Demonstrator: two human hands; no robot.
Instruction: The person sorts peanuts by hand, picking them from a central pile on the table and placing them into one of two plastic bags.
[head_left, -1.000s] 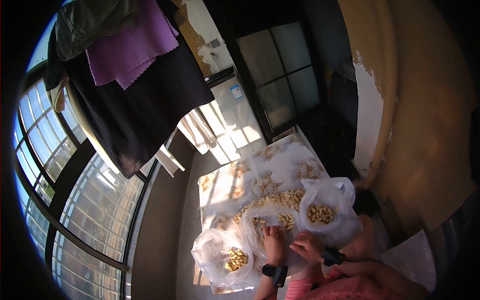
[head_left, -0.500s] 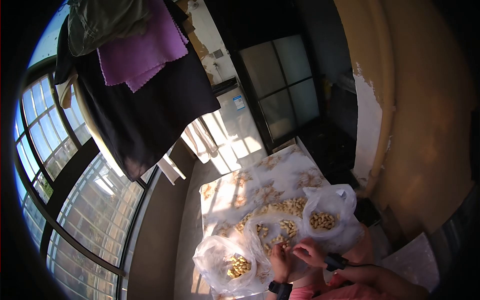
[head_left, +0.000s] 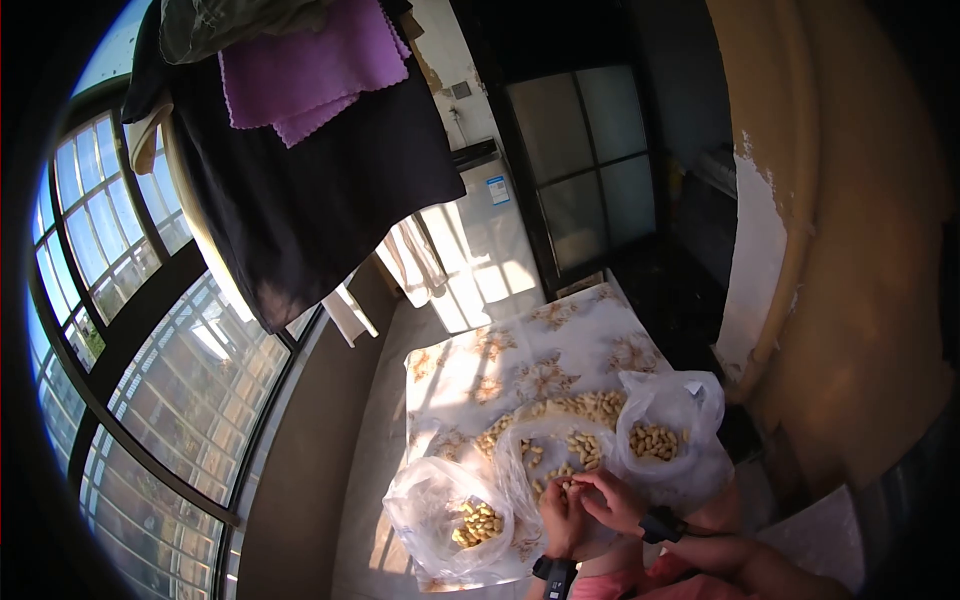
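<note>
My left hand (head_left: pixel 561 517) and my right hand (head_left: pixel 612 501) meet over the near edge of the middle plastic bag (head_left: pixel 512 460). Their fingers are pinched together around a small pale piece that looks like a peanut (head_left: pixel 568 484). Peanuts lie in the middle bag and in a curved pile (head_left: pixel 598 404) behind it. To the right, an open clear bag (head_left: pixel 700 405) holds more peanuts (head_left: pixel 655 442). At the left, another open bag (head_left: pixel 415 500) holds sunlit yellowish peanuts (head_left: pixel 477 524). Both wrists wear black bands.
The bags stand on a table with a flowered cloth (head_left: pixel 510 370). Dark clothing (head_left: pixel 330 200) and a purple cloth (head_left: pixel 315 70) hang at the upper left, before a barred window (head_left: pixel 190 400). A white fridge (head_left: pixel 490 240) stands behind; a tan wall (head_left: pixel 860 250) is at right.
My right hand has come in against my left hand, and their fingers now meet. The view has shifted slightly, so the hanging clothes sit higher and further right.
</note>
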